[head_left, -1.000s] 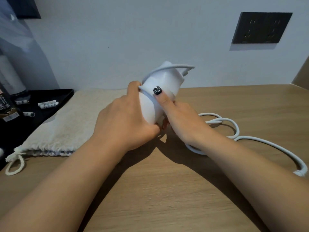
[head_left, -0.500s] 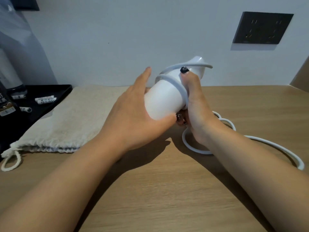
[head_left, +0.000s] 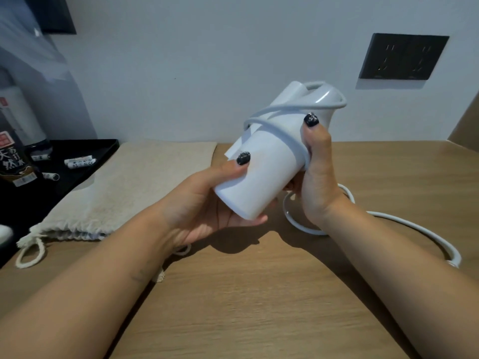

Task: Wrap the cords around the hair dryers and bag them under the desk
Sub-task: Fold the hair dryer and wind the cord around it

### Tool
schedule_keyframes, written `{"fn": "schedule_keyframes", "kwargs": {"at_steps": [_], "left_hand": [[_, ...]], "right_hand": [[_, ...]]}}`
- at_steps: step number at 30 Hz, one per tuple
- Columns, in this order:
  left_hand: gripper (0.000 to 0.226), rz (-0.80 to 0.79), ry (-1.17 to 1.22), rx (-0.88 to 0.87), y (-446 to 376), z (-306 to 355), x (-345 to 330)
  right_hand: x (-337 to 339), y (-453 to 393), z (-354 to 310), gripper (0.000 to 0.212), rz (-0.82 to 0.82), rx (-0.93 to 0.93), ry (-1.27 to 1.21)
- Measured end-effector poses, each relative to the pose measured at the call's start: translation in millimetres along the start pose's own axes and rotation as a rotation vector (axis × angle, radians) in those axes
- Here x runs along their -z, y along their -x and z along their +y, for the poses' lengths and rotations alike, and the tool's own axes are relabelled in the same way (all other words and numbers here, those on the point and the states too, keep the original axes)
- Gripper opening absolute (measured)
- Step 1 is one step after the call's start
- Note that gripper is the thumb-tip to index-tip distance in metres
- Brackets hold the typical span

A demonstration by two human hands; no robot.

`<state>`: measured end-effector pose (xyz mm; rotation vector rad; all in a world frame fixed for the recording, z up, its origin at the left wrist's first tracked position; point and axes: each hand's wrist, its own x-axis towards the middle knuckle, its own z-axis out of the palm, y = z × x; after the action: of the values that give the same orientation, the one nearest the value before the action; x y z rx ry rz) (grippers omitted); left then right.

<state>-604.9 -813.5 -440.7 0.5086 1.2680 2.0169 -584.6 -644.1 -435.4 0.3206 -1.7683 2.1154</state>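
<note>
A white hair dryer [head_left: 264,174] is held tilted above the wooden desk [head_left: 259,294], its barrel end pointing at me. My left hand [head_left: 207,203] grips the barrel from below, thumb on top. My right hand [head_left: 317,172] holds the dryer's right side and pinches the white cord [head_left: 285,110] against it. The cord loops around the dryer's upper part, then trails in a curve over the desk to the right [head_left: 404,224]. A beige drawstring bag [head_left: 124,190] lies flat on the desk to the left.
A black tray [head_left: 85,156] with small white tubes sits at the far left, next to a dark bottle [head_left: 13,161]. A black wall socket [head_left: 403,57] is on the white wall at the upper right. The bag's drawstring [head_left: 28,255] lies near the desk's left edge.
The dryer has been lifted and tilted further. My left hand shifted from an open touch to a grip under the barrel. My right hand drew the cord farther around the dryer.
</note>
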Motion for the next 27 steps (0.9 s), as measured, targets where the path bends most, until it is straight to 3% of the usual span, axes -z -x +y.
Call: {"fn": "schedule_keyframes", "kwargs": {"at_steps": [4, 7, 11, 16, 23, 27], "left_hand": [[0.077, -0.096, -0.077, -0.040, 3.1, -0.8, -0.5], [0.082, 0.000, -0.188, -0.121, 1.7, 1.8, -1.9], [0.086, 0.128, -0.279, -0.204, -3.3, 2.0, -1.9], [0.102, 0.310, -0.336, -0.267, -7.4, -2.7, 0.0], [0.094, 0.461, -0.467, -0.397, -7.2, -3.2, -7.8], [0.105, 0.511, -0.455, -0.373, -10.5, -6.0, -8.1]], "right_hand": [[-0.5, 0.7, 0.9, 0.046, -0.095, 0.057, -0.032], [0.8, -1.7, -0.4, 0.050, -0.088, 0.069, 0.057], [3.2, -7.3, 3.9, 0.086, 0.015, 0.048, 0.289], [6.4, -9.2, 2.2, 0.071, 0.087, 0.025, 0.516], [14.2, -10.6, -8.3, 0.081, 0.150, 0.119, 0.668], [12.1, -6.9, -14.2, 0.089, 0.133, 0.098, 0.767]]}}
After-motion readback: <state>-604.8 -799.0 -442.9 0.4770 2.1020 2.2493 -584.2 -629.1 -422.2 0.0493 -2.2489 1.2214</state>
